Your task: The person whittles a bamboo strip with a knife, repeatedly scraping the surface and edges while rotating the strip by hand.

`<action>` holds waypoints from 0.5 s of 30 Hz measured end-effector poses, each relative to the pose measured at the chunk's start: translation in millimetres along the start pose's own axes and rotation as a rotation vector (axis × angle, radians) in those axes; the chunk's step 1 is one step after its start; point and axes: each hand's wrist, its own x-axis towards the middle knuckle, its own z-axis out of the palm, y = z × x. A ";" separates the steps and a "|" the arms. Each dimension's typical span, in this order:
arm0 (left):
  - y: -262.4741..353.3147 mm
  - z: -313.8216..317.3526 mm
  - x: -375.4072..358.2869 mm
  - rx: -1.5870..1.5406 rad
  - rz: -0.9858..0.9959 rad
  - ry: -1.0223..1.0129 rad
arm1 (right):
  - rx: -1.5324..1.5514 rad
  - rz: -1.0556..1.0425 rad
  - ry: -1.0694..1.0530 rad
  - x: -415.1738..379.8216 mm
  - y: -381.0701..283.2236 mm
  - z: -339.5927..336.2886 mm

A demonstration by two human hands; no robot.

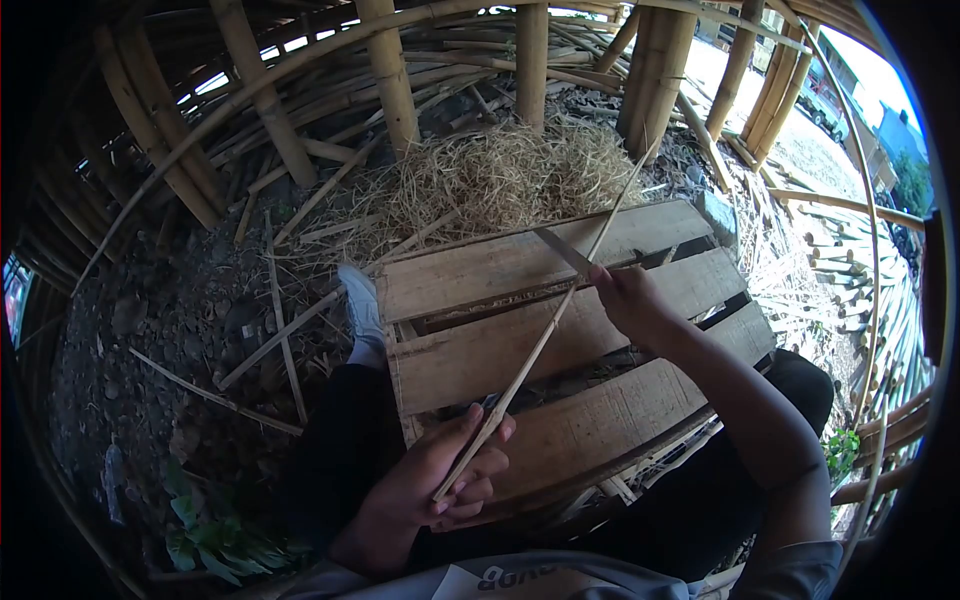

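Note:
My left hand (455,475) is wrapped round the lower end of a long thin bamboo strip (545,335), low in the view. The strip slants up and to the right, over a slatted wooden bench (600,415). Right of centre, my right hand (632,303) is closed on a knife, its handle hidden in the fist. The knife's blade (563,250) points up and left above the top plank and lies close beside the strip. Whether blade and strip touch, I cannot tell.
A heap of bamboo shavings (510,175) lies behind the bench, below upright bamboo posts (390,85). My white shoe (361,302) is at the bench's left edge. Cut bamboo poles (850,290) are piled at the right. Leafy plants (215,535) grow at lower left.

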 end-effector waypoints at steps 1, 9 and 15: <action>0.7 -1.2 0.9 -0.012 -0.016 0.011 | -0.101 0.174 -0.082 -0.6 -6.0 -5.9; 1.1 -6.8 5.4 -0.035 -0.041 -0.033 | -0.107 0.028 -0.204 -25.9 -25.5 2.1; 2.9 -13.6 2.9 -0.084 -0.043 -0.055 | -0.116 -0.036 -0.286 -35.8 -28.9 11.5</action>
